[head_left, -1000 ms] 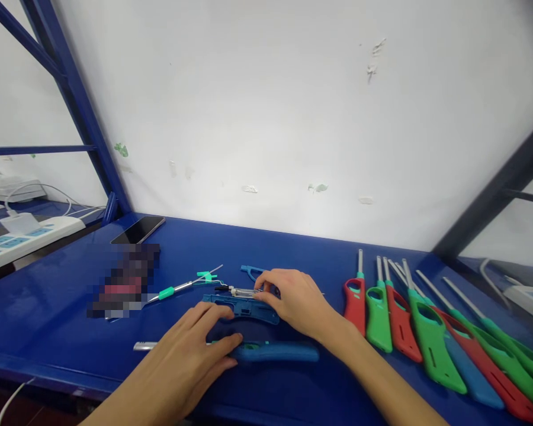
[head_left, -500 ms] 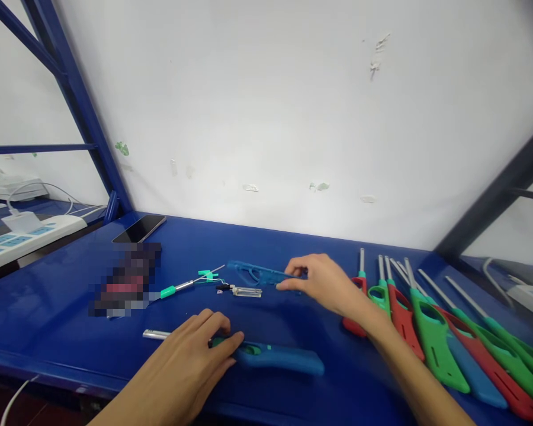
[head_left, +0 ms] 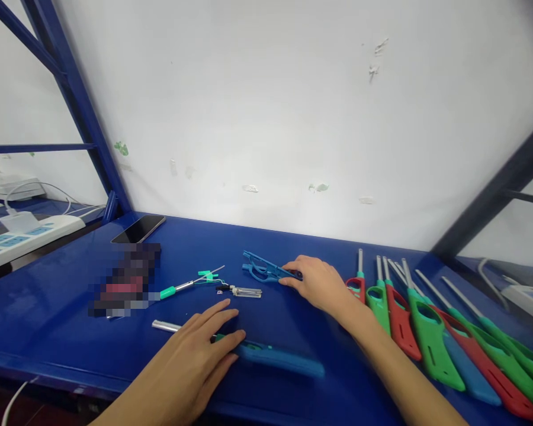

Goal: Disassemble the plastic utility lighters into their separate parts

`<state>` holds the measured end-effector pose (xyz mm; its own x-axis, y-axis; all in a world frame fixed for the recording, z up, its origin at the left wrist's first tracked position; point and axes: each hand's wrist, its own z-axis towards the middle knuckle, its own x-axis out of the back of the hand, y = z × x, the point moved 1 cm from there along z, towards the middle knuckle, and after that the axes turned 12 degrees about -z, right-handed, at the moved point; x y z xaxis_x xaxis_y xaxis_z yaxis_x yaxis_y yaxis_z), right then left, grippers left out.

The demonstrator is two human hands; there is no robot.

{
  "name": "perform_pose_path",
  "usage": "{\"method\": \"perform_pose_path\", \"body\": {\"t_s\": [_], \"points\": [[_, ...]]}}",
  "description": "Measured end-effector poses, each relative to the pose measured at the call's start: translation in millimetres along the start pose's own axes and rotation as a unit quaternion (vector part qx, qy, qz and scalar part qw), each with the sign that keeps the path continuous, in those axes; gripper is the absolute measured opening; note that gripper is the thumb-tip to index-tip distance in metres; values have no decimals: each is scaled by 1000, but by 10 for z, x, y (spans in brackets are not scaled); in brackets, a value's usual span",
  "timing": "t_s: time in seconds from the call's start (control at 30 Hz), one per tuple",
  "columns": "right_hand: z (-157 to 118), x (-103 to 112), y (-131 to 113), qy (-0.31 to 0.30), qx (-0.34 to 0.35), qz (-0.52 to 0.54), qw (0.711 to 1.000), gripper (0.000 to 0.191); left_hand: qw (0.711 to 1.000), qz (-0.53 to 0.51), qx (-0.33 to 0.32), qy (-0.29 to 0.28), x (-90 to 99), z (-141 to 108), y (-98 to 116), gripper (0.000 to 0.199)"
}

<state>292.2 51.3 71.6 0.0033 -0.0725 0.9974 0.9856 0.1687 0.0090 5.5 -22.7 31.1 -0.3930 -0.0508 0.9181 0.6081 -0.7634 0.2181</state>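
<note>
Under my left hand lies a blue long-necked lighter. My fingers and thumb close around its neck; the metal tube shows to the left and the handle to the right. In the fingertips of my right hand, I pinch a blue lighter handle shell, its forked end pointing left. Between both hands lie a clear fuel tank with a black and white fitting and a metal tube with a green collar. A small green trigger piece rests beside the tube and thin wires.
Several red, green and blue lighters lie side by side on the right. A phone rests at the back left, above a pixelated dark item. A white power strip is farther left. The wall bounds the blue table.
The blue shell in my right hand has turned and shifted slightly right, showing its forked end. The lighter under my left hand has rolled somewhat, and my left fingers have straightened a little.
</note>
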Motion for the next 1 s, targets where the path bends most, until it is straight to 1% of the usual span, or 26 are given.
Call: {"method": "perform_pose_path", "body": {"t_s": [0.1,0.2,0.27,0.33,0.4,0.47,0.53,0.6,0.7,0.77,0.8,0.87,0.9,0.93,1.0], "points": [[122,-17,8,3,-16,-26,1000,26,1000,-24,9,10,-24,-23,-4,40],[340,-35,41,5,-37,-48,998,27,999,-45,22,20,-56,-44,-23,41],[489,-43,74,12,-45,-55,997,29,998,-46,25,17,-65,-47,-27,41],[586,-39,105,26,-49,-55,997,31,999,-43,25,1,-59,-40,-17,40],[603,-9,120,48,-52,-50,996,37,998,-47,32,-14,-41,-27,3,39],[554,58,101,78,-49,-44,995,45,997,-59,44,-22,-23,-13,24,38],[485,153,24,104,-20,-34,994,45,996,-68,53,-25,-13,2,37,37],[449,247,-130,111,46,-21,993,37,996,-69,53,-29,-13,15,41,37],[504,323,-493,84,178,-9,980,26,997,-58,44,-37,-22,32,36,39],[594,324,-782,59,257,-12,965,24,997,-45,37,-41,-24,40,29,41],[644,315,-926,48,288,-18,956,29,998,-39,34,-44,-23,42,27,42],[732,286,-1187,28,335,-35,941,42,998,-33,30,-46,-17,44,28,42],[766,270,-1299,21,352,-46,935,43,998,-32,28,-48,-12,44,32,42],[791,257,-1394,16,365,-58,929,40,998,-32,27,-48,-6,45,38,41],[817,245,-1537,11,383,-80,920,27,998,-34,28,-47,5,50,52,41]]}}
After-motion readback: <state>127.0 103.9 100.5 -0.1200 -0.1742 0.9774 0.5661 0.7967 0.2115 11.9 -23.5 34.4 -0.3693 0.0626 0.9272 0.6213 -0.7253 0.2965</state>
